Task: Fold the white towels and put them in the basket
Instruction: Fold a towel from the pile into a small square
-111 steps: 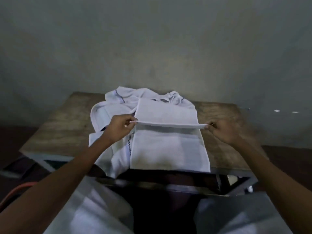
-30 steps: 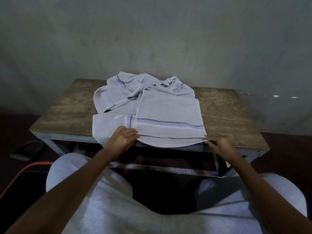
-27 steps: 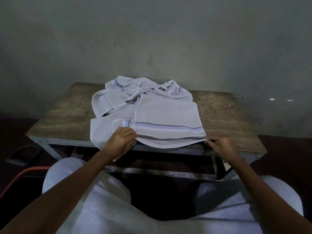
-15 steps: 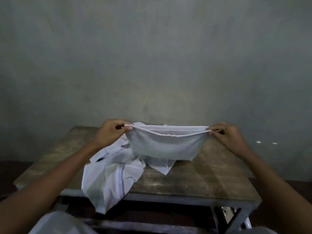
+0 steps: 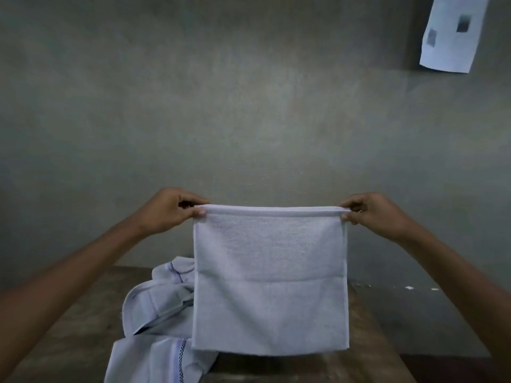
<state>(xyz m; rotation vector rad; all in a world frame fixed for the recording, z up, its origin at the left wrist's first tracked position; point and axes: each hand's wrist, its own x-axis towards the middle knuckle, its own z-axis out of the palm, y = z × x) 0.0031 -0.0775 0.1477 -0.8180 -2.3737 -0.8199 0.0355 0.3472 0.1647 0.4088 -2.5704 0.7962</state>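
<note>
Towel [image 5: 271, 294]: soft, light, limp; likely sags unless held taut.
Hands: left hand [image 5: 168, 210] and right hand [image 5: 373, 214] each pinch a top corner.

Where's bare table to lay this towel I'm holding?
Bare wood lies left of the towel heap, out to the left edge of the table, and on the right between the held towel and the right edge. The middle-left is crowded by the heap.

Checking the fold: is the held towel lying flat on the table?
No, the left hand and right hand pinch the towel by its top corners, so it hangs freely.
</note>
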